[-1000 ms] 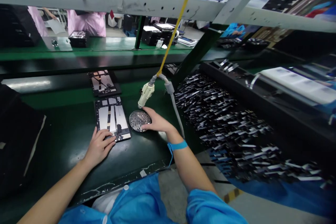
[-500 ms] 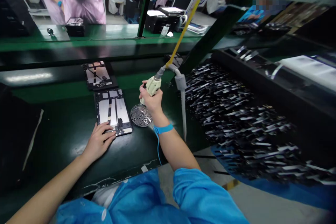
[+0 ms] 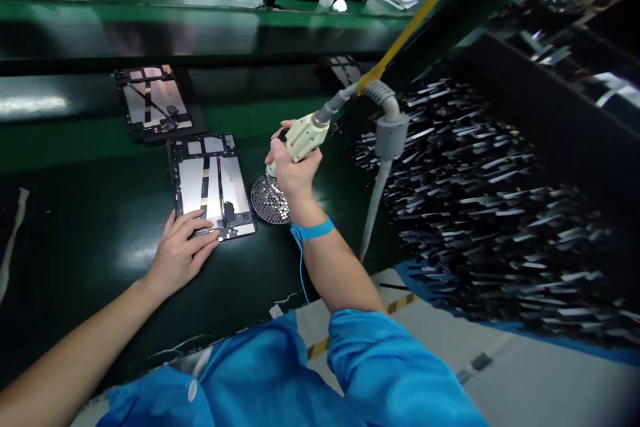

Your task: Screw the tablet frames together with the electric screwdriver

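Observation:
My right hand is wrapped round a cream electric screwdriver, which hangs from a yellow cord and slants down to the left. Its lower end is over a round metal screw tray full of small holes; the bit's tip is hard to make out. Left of the tray lies an opened tablet, its silver inside and dark ribbon cables facing up. My left hand rests on the tablet's lower left corner, fingers stretched out and apart. A blue strap circles my right wrist.
A second opened tablet lies farther back on the left, and a third device at the back. On the right spreads a large mass of dark and silver strips. A grey cable hangs beside my right arm.
The camera view has tipped down and come closer, so things on the bench look larger. The screwdriver stays in my right hand over the screw tray. My left hand stays on the tablet.

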The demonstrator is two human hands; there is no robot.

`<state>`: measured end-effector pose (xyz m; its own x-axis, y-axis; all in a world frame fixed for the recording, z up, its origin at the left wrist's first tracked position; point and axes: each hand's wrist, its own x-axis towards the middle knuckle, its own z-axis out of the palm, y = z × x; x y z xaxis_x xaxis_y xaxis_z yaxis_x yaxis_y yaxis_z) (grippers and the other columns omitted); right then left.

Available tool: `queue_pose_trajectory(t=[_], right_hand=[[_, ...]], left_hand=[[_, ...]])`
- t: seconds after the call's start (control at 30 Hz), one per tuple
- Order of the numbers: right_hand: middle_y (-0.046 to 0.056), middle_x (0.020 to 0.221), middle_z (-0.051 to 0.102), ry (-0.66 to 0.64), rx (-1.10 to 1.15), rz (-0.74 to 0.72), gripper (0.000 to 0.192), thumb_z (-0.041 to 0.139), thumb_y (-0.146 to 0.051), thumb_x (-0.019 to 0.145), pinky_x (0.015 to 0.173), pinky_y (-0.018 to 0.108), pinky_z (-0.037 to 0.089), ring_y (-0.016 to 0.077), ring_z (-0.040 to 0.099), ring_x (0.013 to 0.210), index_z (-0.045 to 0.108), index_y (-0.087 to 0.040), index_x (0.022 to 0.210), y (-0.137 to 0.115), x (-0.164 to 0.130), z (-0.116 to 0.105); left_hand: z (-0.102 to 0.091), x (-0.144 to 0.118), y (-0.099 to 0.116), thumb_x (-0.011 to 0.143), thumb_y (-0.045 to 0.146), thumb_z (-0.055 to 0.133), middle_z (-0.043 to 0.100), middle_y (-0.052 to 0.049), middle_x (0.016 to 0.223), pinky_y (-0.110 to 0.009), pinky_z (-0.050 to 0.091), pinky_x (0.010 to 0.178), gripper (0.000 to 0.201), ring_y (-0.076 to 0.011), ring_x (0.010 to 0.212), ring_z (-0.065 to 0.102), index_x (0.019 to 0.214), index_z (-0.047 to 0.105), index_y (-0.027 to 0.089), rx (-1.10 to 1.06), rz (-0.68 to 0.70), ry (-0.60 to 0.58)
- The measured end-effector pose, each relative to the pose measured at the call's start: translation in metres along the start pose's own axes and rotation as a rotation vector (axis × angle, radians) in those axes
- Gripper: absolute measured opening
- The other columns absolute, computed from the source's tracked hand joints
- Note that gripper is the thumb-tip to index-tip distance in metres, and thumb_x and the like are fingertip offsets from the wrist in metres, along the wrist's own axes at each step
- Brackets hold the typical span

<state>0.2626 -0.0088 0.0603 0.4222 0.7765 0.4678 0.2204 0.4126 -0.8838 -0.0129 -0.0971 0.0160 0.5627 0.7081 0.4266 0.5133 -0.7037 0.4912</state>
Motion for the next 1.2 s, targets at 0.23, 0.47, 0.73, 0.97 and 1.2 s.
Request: queue_pose_trajectory(t=[0.23,0.47,0.73,0.97,1.2], right_hand=[[-0.004,0.084,0.063,0.015,-0.012,-0.034,0.03,0.069,-0.042,0.09,0.055,0.028,0.055,0.0084,0.058,0.053,0.06,-0.026,0.114,0.003,0.0,0.001],[-0.006,0.076,0.061,0.045,-0.042,-0.051,0.025,0.069,-0.037,0.089,0.052,0.029,0.053,0.0098,0.056,0.05,0.06,-0.028,0.111,0.003,-0.001,0.002],[-0.005,0.079,0.063,0.075,0.046,-0.048,0.025,0.071,-0.028,0.083,0.049,0.026,0.052,0.0081,0.057,0.048,0.064,-0.026,0.107,-0.004,0.004,0.003],[-0.003,0.09,0.064,0.05,0.227,0.025,0.026,0.07,-0.029,0.086,0.044,0.023,0.05,0.0067,0.059,0.047,0.061,-0.025,0.11,-0.046,-0.032,0.004],[-0.001,0.098,0.065,-0.236,0.29,0.062,0.03,0.071,-0.035,0.087,0.048,0.026,0.054,0.008,0.061,0.052,0.059,-0.027,0.113,-0.083,-0.071,0.033]], left_hand=[[-0.003,0.003,0.002,0.099,0.022,0.065,0.075,-0.006,0.112,-0.06,0.038,0.114,0.014,-0.0294,0.126,0.063,0.107,0.077,0.026,-0.009,0.03,0.0],[-0.003,0.002,0.003,0.097,0.02,0.067,0.075,-0.006,0.113,-0.061,0.037,0.114,0.015,-0.0299,0.125,0.063,0.107,0.076,0.026,-0.01,0.025,-0.007],[-0.002,0.005,0.003,0.097,0.02,0.067,0.075,-0.005,0.113,-0.06,0.037,0.115,0.016,-0.0297,0.126,0.063,0.107,0.076,0.028,-0.031,0.013,0.012],[0.02,-0.005,0.002,0.099,0.021,0.064,0.075,-0.006,0.112,-0.06,0.037,0.115,0.017,-0.0292,0.124,0.064,0.107,0.077,0.028,-0.013,0.011,0.039],[0.005,0.01,-0.001,0.099,0.025,0.065,0.075,-0.006,0.115,-0.06,0.034,0.117,0.015,-0.0286,0.128,0.062,0.108,0.077,0.027,-0.031,0.033,0.045]])
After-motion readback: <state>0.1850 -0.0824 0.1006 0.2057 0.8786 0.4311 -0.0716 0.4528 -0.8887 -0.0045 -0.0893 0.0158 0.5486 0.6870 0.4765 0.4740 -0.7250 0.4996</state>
